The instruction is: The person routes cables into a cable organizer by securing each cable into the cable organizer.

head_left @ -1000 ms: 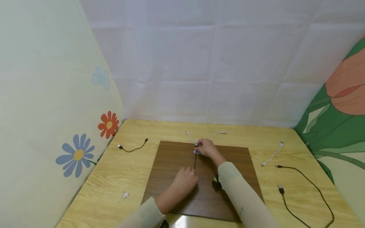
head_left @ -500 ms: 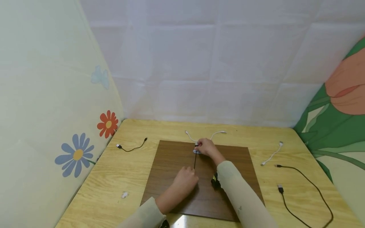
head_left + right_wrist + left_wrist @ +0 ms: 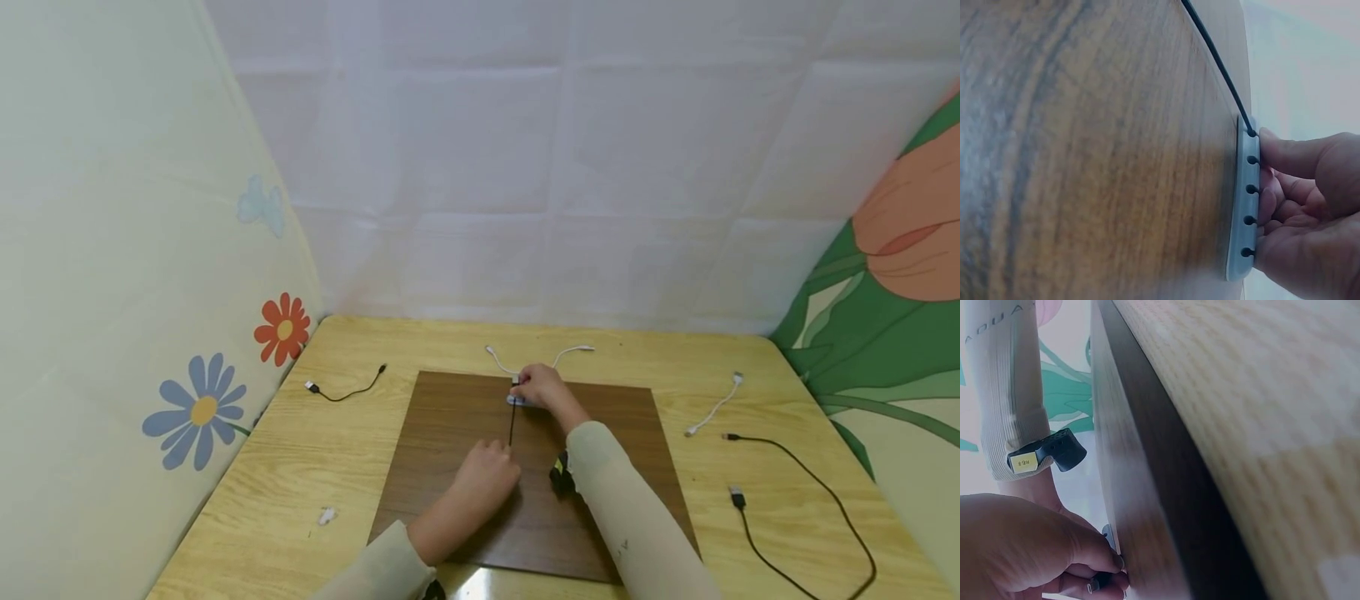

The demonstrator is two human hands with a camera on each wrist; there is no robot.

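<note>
Right wrist view shows a black cable [image 3: 1223,70] in the end slot of a grey cable clip [image 3: 1244,205]; the right hand [image 3: 1319,197] curls behind, fingertips partly hidden, its grip impossible to tell; the left hand [image 3: 1032,544] pinches the cable's mostly covered plug [image 3: 1099,582].

Head view: high, facing down toward my twelve o'clock; wrist views: close, low; head and right share the clip [image 3: 1244,206].

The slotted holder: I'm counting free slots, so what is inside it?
In the right wrist view, the black cable enters one end slot of the slotted holder; the other four show no cable. Its far side, by the right hand, is hidden.
</note>
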